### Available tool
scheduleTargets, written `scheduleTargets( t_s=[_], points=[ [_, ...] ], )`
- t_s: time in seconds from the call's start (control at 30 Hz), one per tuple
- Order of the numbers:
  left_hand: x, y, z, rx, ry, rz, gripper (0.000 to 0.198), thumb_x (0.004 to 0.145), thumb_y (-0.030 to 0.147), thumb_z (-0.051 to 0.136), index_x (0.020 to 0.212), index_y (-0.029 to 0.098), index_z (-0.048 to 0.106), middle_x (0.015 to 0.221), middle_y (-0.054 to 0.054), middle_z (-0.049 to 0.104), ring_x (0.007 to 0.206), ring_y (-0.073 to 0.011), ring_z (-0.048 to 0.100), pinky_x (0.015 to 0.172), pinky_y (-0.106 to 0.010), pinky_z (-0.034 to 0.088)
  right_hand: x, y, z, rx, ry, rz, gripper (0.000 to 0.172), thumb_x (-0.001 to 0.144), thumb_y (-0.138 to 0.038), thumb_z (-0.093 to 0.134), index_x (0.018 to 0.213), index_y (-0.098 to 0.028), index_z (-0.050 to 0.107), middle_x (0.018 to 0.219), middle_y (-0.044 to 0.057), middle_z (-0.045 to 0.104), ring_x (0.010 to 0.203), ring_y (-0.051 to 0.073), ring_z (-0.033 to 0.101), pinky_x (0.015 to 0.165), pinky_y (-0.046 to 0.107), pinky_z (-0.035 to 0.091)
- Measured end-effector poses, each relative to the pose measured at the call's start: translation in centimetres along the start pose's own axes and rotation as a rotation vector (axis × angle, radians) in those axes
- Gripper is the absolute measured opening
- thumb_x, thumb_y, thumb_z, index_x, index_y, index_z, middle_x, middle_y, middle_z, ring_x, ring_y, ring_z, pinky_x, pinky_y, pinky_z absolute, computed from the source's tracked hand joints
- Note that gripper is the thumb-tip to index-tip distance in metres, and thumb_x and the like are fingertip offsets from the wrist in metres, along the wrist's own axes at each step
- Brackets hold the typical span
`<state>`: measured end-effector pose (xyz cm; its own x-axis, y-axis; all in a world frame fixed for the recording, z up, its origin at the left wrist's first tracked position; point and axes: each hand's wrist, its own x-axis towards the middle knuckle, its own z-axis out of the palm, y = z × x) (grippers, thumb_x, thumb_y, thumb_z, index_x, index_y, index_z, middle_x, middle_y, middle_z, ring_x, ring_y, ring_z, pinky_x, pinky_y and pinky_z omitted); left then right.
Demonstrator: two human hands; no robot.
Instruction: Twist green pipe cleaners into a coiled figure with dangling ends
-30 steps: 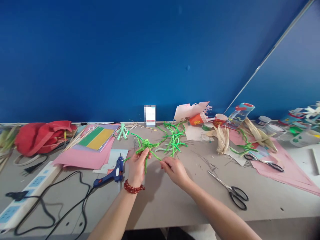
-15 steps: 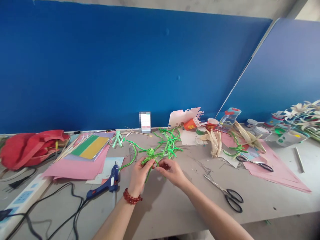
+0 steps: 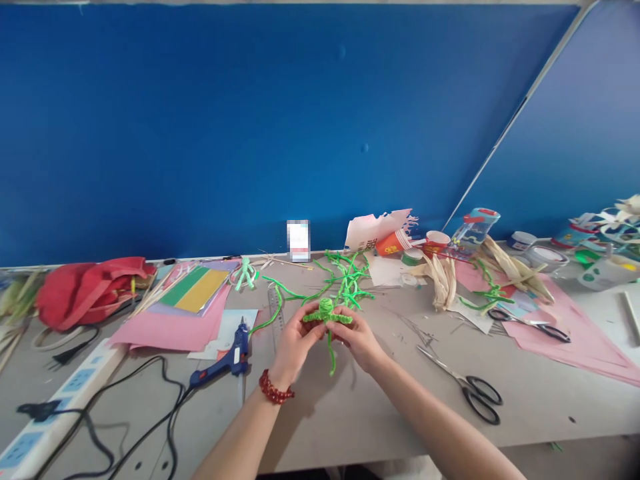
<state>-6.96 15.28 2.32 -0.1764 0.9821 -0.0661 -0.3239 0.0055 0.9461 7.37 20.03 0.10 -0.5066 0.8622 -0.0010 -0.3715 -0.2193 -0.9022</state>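
Observation:
A small green pipe-cleaner figure (image 3: 326, 308) is held upright between both hands, with a round coiled head, two twisted arms spread sideways and one strand hanging below. My left hand (image 3: 299, 340) pinches its left side; a red bead bracelet is on that wrist. My right hand (image 3: 359, 339) grips the right side, fingertips close to the left ones. Behind the hands lies a tangle of loose green pipe cleaners (image 3: 350, 280). A pale green figure (image 3: 245, 274) stands farther back on the left.
Blue glue gun (image 3: 225, 359), power strip (image 3: 65, 393) and cables lie left, near pink paper (image 3: 170, 331) and a red bag (image 3: 90, 293). Black-handled scissors (image 3: 465, 387), dried husks (image 3: 443, 280), cups (image 3: 437, 241) and more scissors (image 3: 530, 323) are on the right.
The green figure has turned upright to face the view, its arms now level and a strand hanging down. My right hand has closed in on it. The view has shifted slightly left.

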Motion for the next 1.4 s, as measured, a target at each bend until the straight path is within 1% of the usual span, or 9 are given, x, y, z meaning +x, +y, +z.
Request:
scheduleTargets(
  t_s=[0.13,0.4,0.53,0.67,0.87,0.97,1.1,1.27,1.4],
  points=[
    [-0.1,-0.2,0.1,0.023,-0.009,0.024,0.050,0.064,0.032,0.086,0.108,0.021,0.067,0.100,-0.005,0.072,0.079,-0.0161,0.064,0.069,-0.026,0.051,0.2,0.2,0.2,0.031,0.059,-0.065,0.032,0.067,-0.037,0.086,0.076,-0.020,0.061,0.071,-0.002,0.063,0.066,0.015,0.059,0.066,0.027,0.048],
    [-0.1,-0.6,-0.2,0.215,-0.074,-0.021,0.035,0.074,0.049,0.077,0.071,0.016,0.064,0.057,0.004,0.052,0.048,-0.0082,0.043,0.046,-0.021,0.033,1.0,0.0,-0.4,-0.027,0.324,-0.185,0.039,0.061,-0.046,0.086,0.075,-0.020,0.061,0.065,-0.002,0.056,0.059,0.014,0.051,0.057,0.026,0.044],
    [0.0,-0.5,-0.4,0.228,-0.084,0.001,0.034,0.076,0.051,0.074,0.070,0.018,0.067,0.059,0.001,0.059,0.057,-0.0129,0.055,0.055,-0.023,0.045,1.4,-0.2,-1.2,-0.043,0.374,-0.251,0.036,0.066,-0.047,0.083,0.075,-0.020,0.061,0.067,-0.003,0.055,0.060,0.013,0.050,0.058,0.026,0.044],
    [-0.1,-0.1,-0.3,0.180,-0.084,0.053,0.029,0.071,0.040,0.082,0.089,0.020,0.075,0.088,-0.007,0.073,0.088,-0.0219,0.067,0.081,-0.032,0.052,1.1,0.0,-0.6,-0.080,0.245,-0.235,0.035,0.066,-0.047,0.084,0.073,-0.021,0.061,0.074,0.000,0.059,0.070,0.016,0.057,0.067,0.029,0.049],
    [-0.1,-0.4,0.1,0.148,-0.074,0.072,0.027,0.068,0.040,0.083,0.085,0.021,0.074,0.068,-0.002,0.066,0.059,-0.0162,0.056,0.057,-0.029,0.049,0.2,-0.1,-0.1,-0.105,-0.048,-0.201,0.025,0.076,-0.043,0.075,0.079,-0.022,0.061,0.095,0.005,0.064,0.071,0.018,0.062,0.062,0.032,0.054],
    [0.0,-0.3,0.0,0.133,-0.025,0.065,0.028,0.070,0.043,0.080,0.076,0.018,0.070,0.062,0.000,0.062,0.052,-0.0117,0.051,0.050,-0.024,0.040,1.9,-1.8,-1.9,-0.413,-0.155,-0.244,0.029,0.085,-0.026,0.061,0.113,-0.022,0.062,0.104,0.007,0.069,0.096,0.022,0.066,0.081,0.035,0.055],
    [0.1,0.0,-0.1,0.110,0.029,0.000,0.035,0.072,0.047,0.078,0.069,0.017,0.061,0.059,0.002,0.060,0.042,-0.0056,0.041,0.042,-0.019,0.025,7.1,-4.2,-4.4,-1.319,0.084,-0.362,0.031,0.089,-0.012,0.048,0.112,-0.021,0.066,0.111,0.008,0.070,0.107,0.022,0.063,0.093,0.036,0.048],
    [0.2,-0.1,-0.2,0.064,0.010,0.031,0.040,0.074,0.051,0.074,0.066,0.015,0.060,0.057,0.002,0.057,0.040,-0.0036,0.036,0.044,-0.020,0.022,12.0,-3.9,-4.9,-1.572,0.068,-0.334,0.010,0.080,-0.011,0.065,0.081,-0.016,0.073,0.090,0.013,0.074,0.099,0.030,0.064,0.089,0.040,0.044],
    [0.4,-0.2,-0.6,0.036,0.060,0.022,0.041,0.071,0.053,0.076,0.069,0.015,0.064,0.059,0.002,0.057,0.041,-0.0043,0.038,0.043,-0.021,0.019,12.0,-3.8,-4.4,-1.654,0.036,-0.397,0.016,0.085,-0.013,0.063,0.075,-0.018,0.075,0.083,0.013,0.075,0.097,0.031,0.063,0.091,0.042,0.042]
  ],
)
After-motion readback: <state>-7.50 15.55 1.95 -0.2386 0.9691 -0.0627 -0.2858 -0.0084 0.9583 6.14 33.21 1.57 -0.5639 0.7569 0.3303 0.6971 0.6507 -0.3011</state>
